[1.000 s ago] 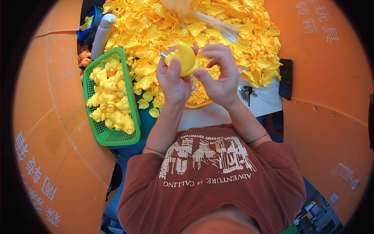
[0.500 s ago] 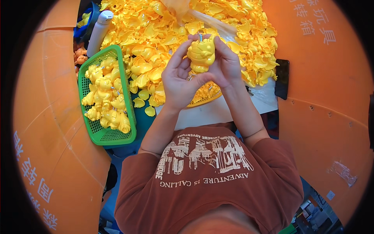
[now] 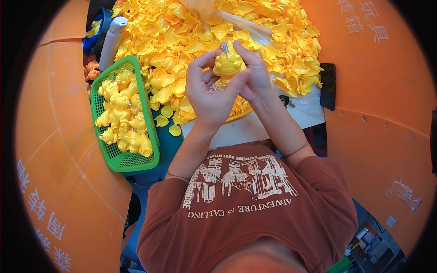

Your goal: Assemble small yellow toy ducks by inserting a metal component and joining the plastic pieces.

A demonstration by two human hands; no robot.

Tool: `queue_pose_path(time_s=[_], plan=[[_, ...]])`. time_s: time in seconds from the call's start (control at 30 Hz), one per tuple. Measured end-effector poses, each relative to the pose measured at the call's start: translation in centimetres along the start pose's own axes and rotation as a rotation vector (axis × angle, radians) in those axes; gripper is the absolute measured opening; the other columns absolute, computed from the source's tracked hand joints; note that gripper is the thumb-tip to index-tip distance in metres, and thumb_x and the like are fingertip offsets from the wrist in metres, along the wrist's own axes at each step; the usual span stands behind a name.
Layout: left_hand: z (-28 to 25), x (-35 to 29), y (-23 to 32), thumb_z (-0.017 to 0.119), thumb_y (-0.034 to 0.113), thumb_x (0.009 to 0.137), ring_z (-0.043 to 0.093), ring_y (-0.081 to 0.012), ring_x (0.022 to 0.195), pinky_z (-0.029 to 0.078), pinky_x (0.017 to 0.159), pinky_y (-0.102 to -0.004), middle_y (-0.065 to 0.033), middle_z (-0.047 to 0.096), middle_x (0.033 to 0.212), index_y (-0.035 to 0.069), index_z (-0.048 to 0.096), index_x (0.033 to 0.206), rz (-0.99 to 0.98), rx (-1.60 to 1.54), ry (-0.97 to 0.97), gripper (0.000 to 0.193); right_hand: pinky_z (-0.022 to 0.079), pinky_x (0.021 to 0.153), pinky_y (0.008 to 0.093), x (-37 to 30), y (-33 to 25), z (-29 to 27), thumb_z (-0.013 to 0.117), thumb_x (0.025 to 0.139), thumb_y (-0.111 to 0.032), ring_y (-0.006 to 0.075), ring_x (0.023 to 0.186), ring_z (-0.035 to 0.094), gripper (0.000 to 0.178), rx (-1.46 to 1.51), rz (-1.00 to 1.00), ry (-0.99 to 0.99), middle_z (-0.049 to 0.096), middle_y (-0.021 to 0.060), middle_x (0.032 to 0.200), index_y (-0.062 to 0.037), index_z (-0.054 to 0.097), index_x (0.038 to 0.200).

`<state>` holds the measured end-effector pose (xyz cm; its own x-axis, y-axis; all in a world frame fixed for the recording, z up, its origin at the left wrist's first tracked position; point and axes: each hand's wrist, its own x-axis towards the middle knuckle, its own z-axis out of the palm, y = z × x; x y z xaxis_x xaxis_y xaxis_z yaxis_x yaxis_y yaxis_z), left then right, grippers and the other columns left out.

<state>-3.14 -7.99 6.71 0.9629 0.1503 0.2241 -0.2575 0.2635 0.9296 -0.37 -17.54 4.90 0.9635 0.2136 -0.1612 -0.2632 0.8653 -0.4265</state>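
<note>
At the far left, a green mesh basket (image 3: 119, 160) is sitting beside you, and it is holding a heap of assembled yellow toy figures (image 3: 120, 119). Just behind its far corner a white bottle (image 3: 111, 42) is lying tilted, with a blue tub (image 3: 96, 32) next to it. To the right of the basket, a big pile of loose yellow shell halves (image 3: 182, 41) is spreading across the white counter (image 3: 248, 129), reaching from above the basket to well past your hands.

Your left hand (image 3: 207, 93) is rising over the near edge of that pile, palm turned toward you, with its thumb and fingers curling around the left side and underside of a yellow toy figure (image 3: 228, 63). The figure is small, rounded and glossy, one solid yellow, standing roughly upright in your grip, and a small grey metal pin is sticking out of its top. Your right hand (image 3: 256, 75) is pressing in from the right, fingers wrapping over the top and right side of the figure, so both hands are clamping on it together and are touching each other beneath it. The figure is sitting between the two sets of fingertips, held up above the pile rather than resting on it.

Further right, a dark flat phone (image 3: 327, 86) is lying at the counter's edge, well apart from your hands, against the orange wall (image 3: 387, 136).
</note>
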Motion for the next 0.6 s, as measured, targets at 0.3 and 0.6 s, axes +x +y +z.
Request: queue_pose_path(time_s=[0.3,0.6], plan=[[0.2,0.3,-2.5,0.074,0.002,0.071,0.057,-0.0113,0.076,0.05,0.066,-0.0217,-0.0087,0.057,0.09,-0.006,0.054,0.103,0.32,0.196,-0.018,0.039,0.049,0.07,0.0269,0.1,1.0,0.1,0.042,0.095,-0.024,0.0148,0.078,0.058,0.025,-0.291,-0.391,-0.056,0.057,0.0081,0.087,-0.002,0.053,0.097],[0.5,0.6,-2.1,0.064,-0.002,0.08,0.055,-0.0158,0.097,0.047,0.081,-0.0263,-0.0098,0.056,0.102,-0.005,0.051,0.107,0.098,-0.093,-0.031,0.03,0.041,0.095,0.0344,-0.8,-0.4,0.5,0.04,0.096,-0.017,0.0216,0.11,0.05,0.023,-0.171,-0.24,-0.161,0.053,0.015,0.115,-0.0038,0.048,0.112]])
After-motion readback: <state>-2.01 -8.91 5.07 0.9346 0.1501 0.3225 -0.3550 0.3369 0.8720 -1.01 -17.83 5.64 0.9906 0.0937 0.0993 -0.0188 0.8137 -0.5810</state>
